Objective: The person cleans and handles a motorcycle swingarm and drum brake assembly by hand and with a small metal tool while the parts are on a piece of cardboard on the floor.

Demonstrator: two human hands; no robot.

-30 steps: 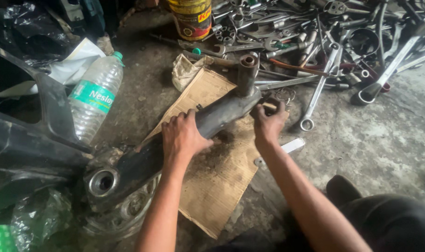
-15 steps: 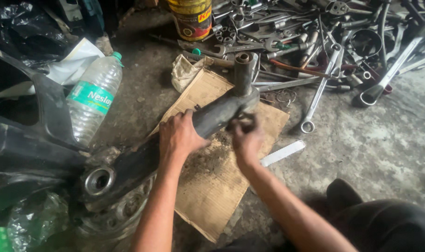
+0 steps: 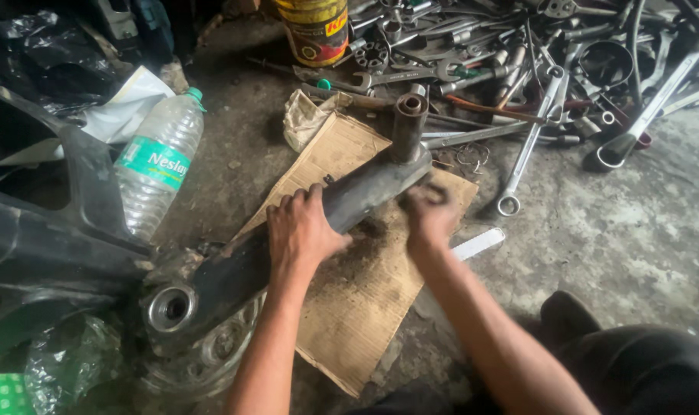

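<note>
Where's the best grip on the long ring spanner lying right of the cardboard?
Take the ring spanner at mid-shank, coming from above and its right side. The ring end rests free on bare concrete; the upper end runs into the tool pile, so lift toward the ring end.

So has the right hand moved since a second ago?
Yes. The right hand has slid left across the cardboard, away from the long spanner, toward the black metal arm.

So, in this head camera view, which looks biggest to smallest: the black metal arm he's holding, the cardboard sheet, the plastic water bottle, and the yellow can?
1. Cardboard sheet, partly covered.
2. Black metal arm, long but narrower; close to the cardboard, so unsure.
3. Plastic water bottle.
4. Yellow can, cut off by the frame's top edge and farther away, so its rank is unsure.
</note>
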